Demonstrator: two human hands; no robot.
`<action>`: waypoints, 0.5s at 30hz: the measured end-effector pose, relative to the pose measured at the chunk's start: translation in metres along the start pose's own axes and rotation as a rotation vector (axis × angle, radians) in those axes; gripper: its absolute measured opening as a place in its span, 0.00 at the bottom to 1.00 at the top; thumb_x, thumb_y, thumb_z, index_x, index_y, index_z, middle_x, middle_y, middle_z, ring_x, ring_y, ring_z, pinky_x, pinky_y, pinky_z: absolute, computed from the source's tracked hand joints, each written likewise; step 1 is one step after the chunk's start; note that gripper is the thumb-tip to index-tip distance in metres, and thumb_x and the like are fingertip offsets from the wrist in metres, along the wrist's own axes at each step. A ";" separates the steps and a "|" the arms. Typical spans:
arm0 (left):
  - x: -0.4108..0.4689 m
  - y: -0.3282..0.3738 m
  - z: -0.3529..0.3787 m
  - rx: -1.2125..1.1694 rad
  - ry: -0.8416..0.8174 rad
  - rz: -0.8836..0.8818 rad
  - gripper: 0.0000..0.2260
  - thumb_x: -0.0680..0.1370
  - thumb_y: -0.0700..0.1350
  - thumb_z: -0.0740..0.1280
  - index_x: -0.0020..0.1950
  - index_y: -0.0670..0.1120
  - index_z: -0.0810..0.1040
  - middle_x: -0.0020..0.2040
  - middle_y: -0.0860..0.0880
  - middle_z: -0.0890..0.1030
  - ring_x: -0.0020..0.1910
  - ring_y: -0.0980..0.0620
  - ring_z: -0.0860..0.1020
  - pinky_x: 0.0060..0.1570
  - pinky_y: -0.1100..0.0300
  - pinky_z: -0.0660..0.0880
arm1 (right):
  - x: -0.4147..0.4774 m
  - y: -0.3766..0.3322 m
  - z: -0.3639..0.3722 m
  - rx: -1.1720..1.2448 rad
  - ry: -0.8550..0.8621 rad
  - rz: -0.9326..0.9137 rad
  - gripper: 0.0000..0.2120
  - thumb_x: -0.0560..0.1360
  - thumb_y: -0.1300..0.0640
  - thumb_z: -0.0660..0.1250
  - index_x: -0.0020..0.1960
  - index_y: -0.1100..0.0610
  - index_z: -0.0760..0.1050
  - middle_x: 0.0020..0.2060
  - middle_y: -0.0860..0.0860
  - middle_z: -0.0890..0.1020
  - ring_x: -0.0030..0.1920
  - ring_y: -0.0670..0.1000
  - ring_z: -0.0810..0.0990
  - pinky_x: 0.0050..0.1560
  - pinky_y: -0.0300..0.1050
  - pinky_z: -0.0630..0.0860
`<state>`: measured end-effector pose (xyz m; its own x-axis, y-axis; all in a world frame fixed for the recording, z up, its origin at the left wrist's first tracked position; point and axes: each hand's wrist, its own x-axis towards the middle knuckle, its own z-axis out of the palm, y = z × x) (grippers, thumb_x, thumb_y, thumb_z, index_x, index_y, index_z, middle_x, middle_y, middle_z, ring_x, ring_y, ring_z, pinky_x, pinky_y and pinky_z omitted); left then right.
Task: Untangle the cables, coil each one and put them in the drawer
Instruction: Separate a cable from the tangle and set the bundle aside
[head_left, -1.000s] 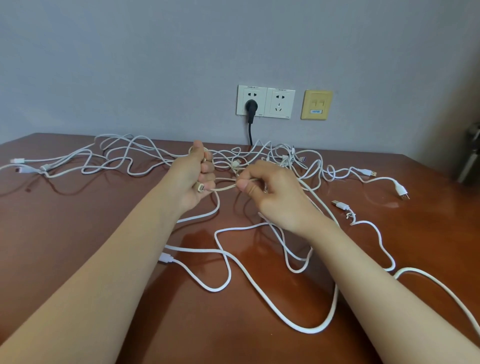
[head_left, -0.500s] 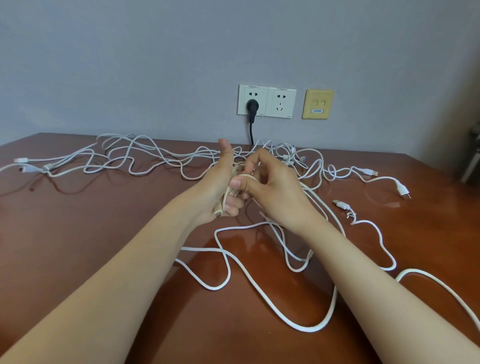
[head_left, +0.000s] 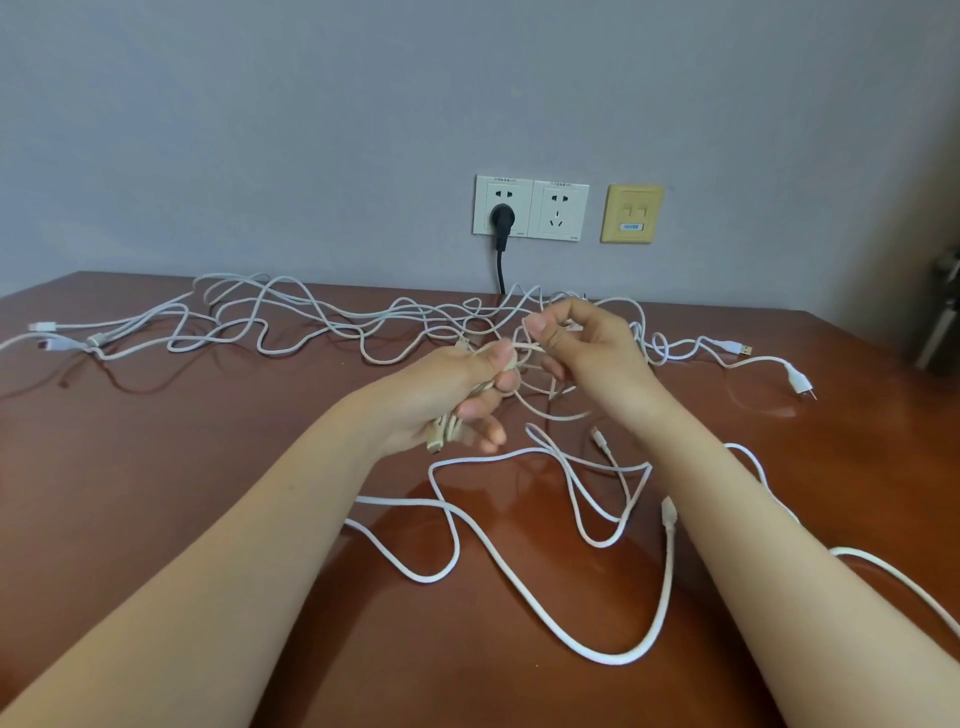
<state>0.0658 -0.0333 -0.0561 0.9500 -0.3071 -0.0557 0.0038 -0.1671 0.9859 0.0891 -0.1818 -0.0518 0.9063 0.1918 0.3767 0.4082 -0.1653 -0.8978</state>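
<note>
Gripping tight: left hand (head_left: 447, 395) clutches the beige cable (head_left: 445, 432) coil, right hand (head_left: 587, 353) pinches its strand.
White cables (head_left: 311, 318) sprawl 9 to 2 o'clock along the far edge of the surface (head_left: 130, 493); widest bare stretch, 8 o'clock.

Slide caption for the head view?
Left hand grips a partly coiled beige cable while right hand pinches a strand of it, above tangled white cables on a brown table.

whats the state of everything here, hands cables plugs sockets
left hand: grips a partly coiled beige cable
right hand: pinches a strand of that cable
white cables: uncoiled, tangled on the table
black plug: plugged into left socket
right socket: empty
white two-pin plug: unplugged, lying on table
</note>
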 end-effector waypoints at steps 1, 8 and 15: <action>0.001 -0.001 0.000 -0.032 0.007 0.016 0.17 0.82 0.53 0.52 0.37 0.46 0.66 0.17 0.54 0.62 0.17 0.58 0.68 0.18 0.68 0.66 | 0.000 0.001 -0.002 -0.001 -0.013 0.013 0.10 0.78 0.59 0.62 0.38 0.57 0.69 0.16 0.45 0.67 0.19 0.42 0.61 0.23 0.32 0.61; 0.001 0.005 -0.012 -0.223 0.187 0.040 0.18 0.82 0.54 0.51 0.36 0.47 0.64 0.19 0.55 0.60 0.15 0.60 0.56 0.15 0.71 0.52 | -0.002 -0.002 0.003 -0.114 -0.116 0.027 0.08 0.78 0.61 0.62 0.41 0.58 0.77 0.24 0.50 0.73 0.29 0.48 0.71 0.35 0.36 0.68; 0.005 0.003 -0.020 -0.291 0.431 0.074 0.16 0.83 0.52 0.52 0.39 0.47 0.67 0.18 0.55 0.62 0.14 0.59 0.58 0.16 0.71 0.54 | -0.004 0.001 0.006 -0.221 -0.100 0.037 0.12 0.77 0.62 0.63 0.36 0.52 0.76 0.26 0.48 0.75 0.27 0.42 0.71 0.37 0.37 0.69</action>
<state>0.0770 -0.0170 -0.0505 0.9930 0.1156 0.0250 -0.0397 0.1267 0.9911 0.0853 -0.1768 -0.0555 0.9100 0.2748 0.3106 0.3994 -0.3794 -0.8346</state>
